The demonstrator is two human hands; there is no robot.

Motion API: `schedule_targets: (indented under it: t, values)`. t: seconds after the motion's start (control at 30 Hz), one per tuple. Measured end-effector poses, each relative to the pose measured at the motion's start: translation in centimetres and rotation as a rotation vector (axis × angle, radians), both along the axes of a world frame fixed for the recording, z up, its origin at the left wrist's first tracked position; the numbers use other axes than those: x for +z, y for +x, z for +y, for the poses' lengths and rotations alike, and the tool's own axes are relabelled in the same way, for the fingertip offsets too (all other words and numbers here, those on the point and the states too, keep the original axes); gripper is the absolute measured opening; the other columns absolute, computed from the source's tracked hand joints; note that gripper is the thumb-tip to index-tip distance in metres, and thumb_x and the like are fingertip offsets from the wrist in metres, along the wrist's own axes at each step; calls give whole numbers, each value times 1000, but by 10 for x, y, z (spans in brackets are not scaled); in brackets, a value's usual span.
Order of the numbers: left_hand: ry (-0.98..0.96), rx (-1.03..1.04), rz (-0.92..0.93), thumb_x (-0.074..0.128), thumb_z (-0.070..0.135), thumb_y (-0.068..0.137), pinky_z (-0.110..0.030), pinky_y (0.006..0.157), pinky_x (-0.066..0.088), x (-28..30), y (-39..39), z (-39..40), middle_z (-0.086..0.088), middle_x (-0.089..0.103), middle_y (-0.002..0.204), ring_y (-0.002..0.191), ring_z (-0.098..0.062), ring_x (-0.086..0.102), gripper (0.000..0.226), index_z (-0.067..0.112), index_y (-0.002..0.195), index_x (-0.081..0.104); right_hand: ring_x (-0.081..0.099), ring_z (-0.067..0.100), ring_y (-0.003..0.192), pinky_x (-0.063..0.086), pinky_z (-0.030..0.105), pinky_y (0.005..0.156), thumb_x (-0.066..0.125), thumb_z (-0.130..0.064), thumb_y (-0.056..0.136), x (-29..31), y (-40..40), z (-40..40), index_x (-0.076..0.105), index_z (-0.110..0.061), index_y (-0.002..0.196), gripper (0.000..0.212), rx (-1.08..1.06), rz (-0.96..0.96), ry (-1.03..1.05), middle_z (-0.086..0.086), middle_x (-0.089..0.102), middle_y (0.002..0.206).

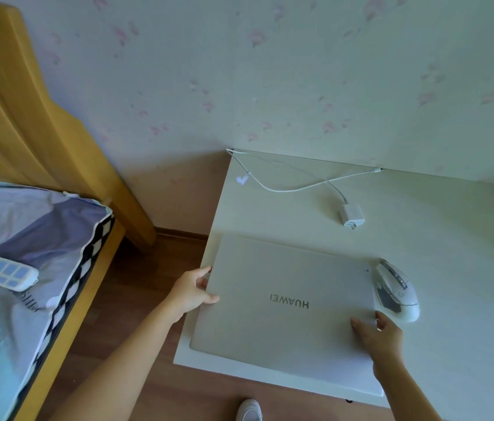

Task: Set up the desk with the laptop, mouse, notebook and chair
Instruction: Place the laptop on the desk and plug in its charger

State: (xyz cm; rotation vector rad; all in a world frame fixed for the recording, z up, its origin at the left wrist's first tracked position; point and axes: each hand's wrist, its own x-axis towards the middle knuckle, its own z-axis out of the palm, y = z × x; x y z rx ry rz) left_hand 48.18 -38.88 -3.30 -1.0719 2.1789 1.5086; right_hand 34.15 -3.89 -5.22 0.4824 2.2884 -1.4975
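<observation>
Desk: one white rectangular desk (pixel 422 253) against floral wallpaper.
Laptop: one closed silver laptop (pixel 285 302), desk's 7 o'clock corner.
Mouse: one white mouse (pixel 396 290), at laptop's 3 o'clock, touching.
Charger: one white plug with cable (pixel 351 215), 12 o'clock.
Left hand (pixel 192 288): pinches the laptop's left edge.
Right hand (pixel 381 337): fingers flat on the lid.

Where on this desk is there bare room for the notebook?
Bare desk lies right of the mouse and charger, out to the wall. The left end is crowded: laptop, both hands, and cable behind.

Mouse (pixel 397 289) apparently touches laptop's (pixel 285 302) right edge; cable (pixel 294 185) lies behind.
</observation>
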Motion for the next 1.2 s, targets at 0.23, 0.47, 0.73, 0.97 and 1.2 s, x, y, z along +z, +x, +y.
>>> schedule_targets:
  t: [0.23,0.47,0.73,0.97,1.2]
  values:
    - [-200,-94,15,83,23,71,-31,92,50,-2,0,1,0,61,128,108,-16,59,82,21,142,43,64,32,86,55,50,78,78,-21,71,-11,-5,5,65,-11,102,36,51,28,169,10,67,100]
    - [-330,5,156,82,14,71,-6,69,45,-11,8,14,1,69,108,82,-2,61,64,16,131,58,57,35,92,51,45,79,78,-30,70,-11,-6,4,67,-18,93,29,48,51,279,5,68,93]
    - [-829,-457,218,51,50,90,-40,109,36,-18,-24,42,0,38,150,139,-25,33,62,23,145,38,55,36,103,46,41,88,75,-17,76,3,1,-9,59,-11,121,49,87,137,466,15,43,127]
    - [-964,-688,150,23,52,95,-52,100,42,-36,-65,66,-11,36,152,135,-35,40,60,26,149,27,34,32,134,32,47,105,67,-26,83,4,-1,-33,47,-16,135,57,472,323,699,9,38,147]
    - [-1056,-739,234,33,54,89,-47,84,51,-39,-113,60,-10,56,134,115,-31,58,60,21,136,51,27,29,139,24,45,111,60,-32,88,21,-68,-60,36,-19,143,61,528,390,656,6,30,152]
